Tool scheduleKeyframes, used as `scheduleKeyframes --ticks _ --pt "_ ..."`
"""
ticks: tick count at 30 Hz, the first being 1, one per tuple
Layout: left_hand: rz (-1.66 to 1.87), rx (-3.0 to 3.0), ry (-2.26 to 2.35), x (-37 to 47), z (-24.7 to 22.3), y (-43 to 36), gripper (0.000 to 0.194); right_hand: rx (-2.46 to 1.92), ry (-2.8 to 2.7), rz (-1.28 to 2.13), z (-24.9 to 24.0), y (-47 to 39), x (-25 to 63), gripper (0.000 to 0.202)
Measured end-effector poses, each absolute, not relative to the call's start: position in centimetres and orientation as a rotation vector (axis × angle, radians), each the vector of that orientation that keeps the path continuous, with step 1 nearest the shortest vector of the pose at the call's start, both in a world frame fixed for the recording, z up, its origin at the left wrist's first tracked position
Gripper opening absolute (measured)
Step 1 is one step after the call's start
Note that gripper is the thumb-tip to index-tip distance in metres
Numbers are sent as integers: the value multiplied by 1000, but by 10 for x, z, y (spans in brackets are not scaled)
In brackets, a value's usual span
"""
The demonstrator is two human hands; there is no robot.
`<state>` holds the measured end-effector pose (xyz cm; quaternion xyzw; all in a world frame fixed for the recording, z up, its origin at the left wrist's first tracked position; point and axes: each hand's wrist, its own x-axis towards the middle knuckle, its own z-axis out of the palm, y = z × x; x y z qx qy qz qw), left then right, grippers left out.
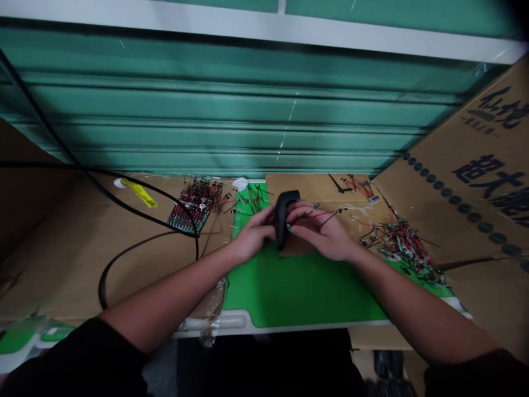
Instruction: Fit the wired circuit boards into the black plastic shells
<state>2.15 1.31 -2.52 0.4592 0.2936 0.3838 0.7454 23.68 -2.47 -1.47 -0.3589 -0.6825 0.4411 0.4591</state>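
Greens, browns and red-black wires

The surface [322, 292] is bright green with a whitish rim; the ridged wall [248, 116] behind is teal, striped by dark horizontal lines under a pale grey bar [206, 22]. The brown carton [442, 149] bears dark blue characters and a row of dark dots. The curved piece [282, 215] is black, the small board [288, 227] green. Both wire bundles, left [198, 201] and right [413, 248], mix red and black. The cable [53, 132] and sleeves [82, 358] are black, the tag [140, 193] yellow.

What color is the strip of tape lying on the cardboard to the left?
The strip of tape is bright yellow, seen in the head view.
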Motion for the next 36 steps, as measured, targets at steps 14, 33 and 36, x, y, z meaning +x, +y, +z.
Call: scheduleKeyframes --ticks 14,33,36 --pt "662 465 502 20 -33 16 51 -992 -1908 416 -20 -22 240 18" --pt "717 312 507 28 -27 4 42 -950 -1883 381 -34 -22 238 22" --pt "720 314 513 29 -27 5 42 -962 -1881 386 -35 -22 238 22"
